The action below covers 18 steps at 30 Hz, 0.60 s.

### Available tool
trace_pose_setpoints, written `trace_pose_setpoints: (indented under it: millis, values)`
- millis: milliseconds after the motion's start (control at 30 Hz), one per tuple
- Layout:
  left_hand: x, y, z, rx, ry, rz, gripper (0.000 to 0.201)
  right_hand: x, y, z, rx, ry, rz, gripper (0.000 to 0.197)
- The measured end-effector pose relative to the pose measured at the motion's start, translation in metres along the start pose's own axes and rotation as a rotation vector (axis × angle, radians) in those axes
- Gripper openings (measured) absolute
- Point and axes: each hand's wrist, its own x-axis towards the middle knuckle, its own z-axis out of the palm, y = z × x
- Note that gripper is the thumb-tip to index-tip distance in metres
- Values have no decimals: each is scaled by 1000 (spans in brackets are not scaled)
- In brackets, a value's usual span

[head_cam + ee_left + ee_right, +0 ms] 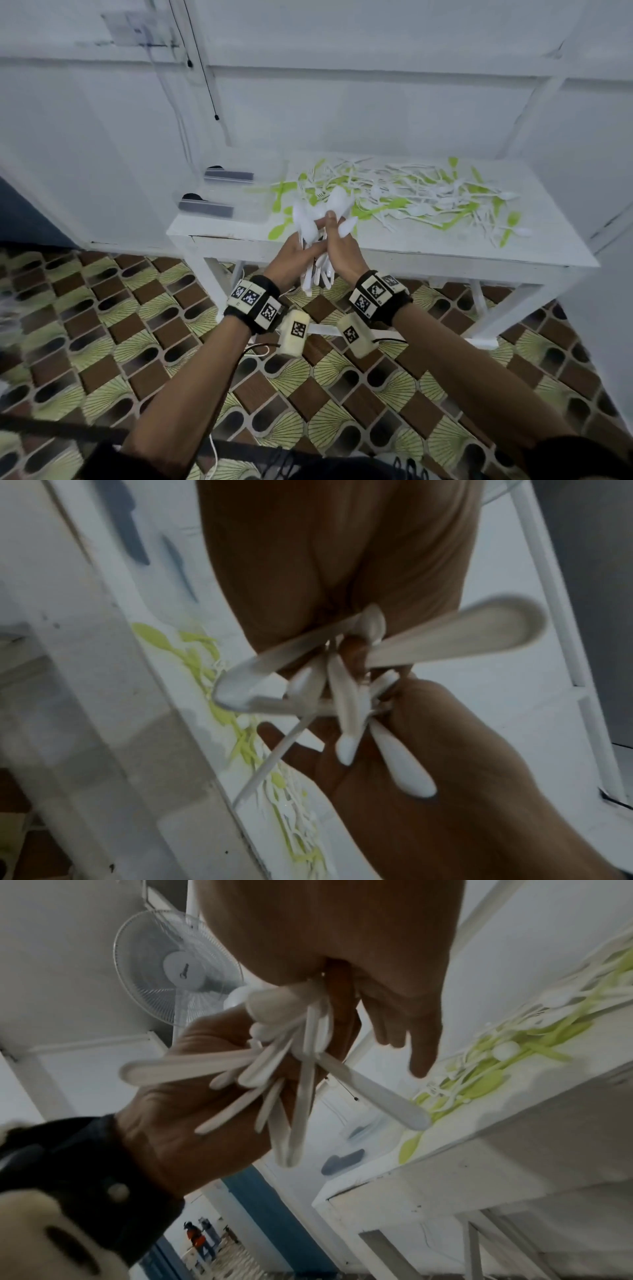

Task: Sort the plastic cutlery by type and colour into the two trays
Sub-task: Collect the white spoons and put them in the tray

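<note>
A bundle of white spoons [317,219] stands upright between both hands at the table's front edge, bowls up and handles [313,279] hanging below. My left hand [296,251] wraps its fingers round the handles [274,1069]. My right hand [337,246] closes against the bundle from the right, thumb laid over the spoons. Its other fingers [424,1042] point out straight. The handles fan out against the right palm [445,777]. A mixed pile of green and white cutlery [411,195] covers the white table [445,250]. Two clear trays [219,205] stand at its left end.
The trays carry dark labels [207,209] and sit one behind the other against the wall. Loose green spoons [279,231] lie near the front edge by my hands. A fan [178,969] hangs overhead. The patterned floor [137,342] lies below.
</note>
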Motion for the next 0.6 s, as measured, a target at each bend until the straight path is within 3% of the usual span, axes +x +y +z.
trace_pose_setpoints:
  millis: [167, 267, 433, 600]
  values:
    - [-5, -12, -3, -4, -16, -47, 40, 3, 16, -2, 10, -95, 40, 33]
    - [-4, -13, -3, 88, 39, -22, 36, 9, 17, -4, 12, -145, 61, 30]
    - [-1, -26, -2, 178, 151, 26, 56, 19, 21, 1, -2, -265, 123, 26]
    - [-3, -35, -13, 218, 238, 12, 53, 26, 23, 6, -174, -365, 92, 55]
